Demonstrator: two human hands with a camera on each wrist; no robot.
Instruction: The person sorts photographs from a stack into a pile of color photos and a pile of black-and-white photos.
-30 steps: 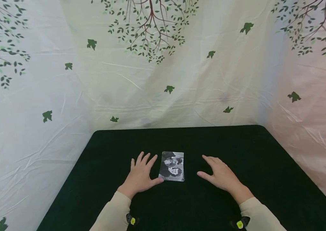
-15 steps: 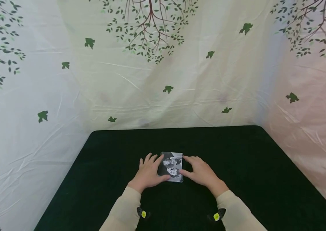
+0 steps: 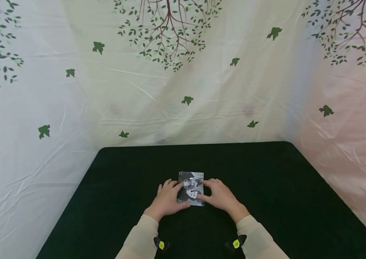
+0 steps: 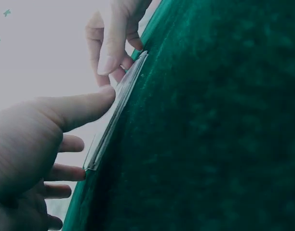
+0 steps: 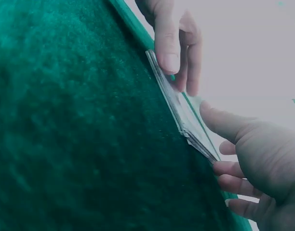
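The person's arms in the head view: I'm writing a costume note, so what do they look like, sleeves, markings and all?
The left sleeve and right sleeve match: long, plain, cream. At each sits a small black device with a yellow-green patch. No cables show, nor gloves or rings on the fingers.

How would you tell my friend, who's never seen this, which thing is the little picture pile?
Find the big dark green table in front of the pale, leafy cloth wall. Look between the person's left hand and right hand for a small, thin stack. Its top shows a black-and-white picture, while the table around it is plain green.
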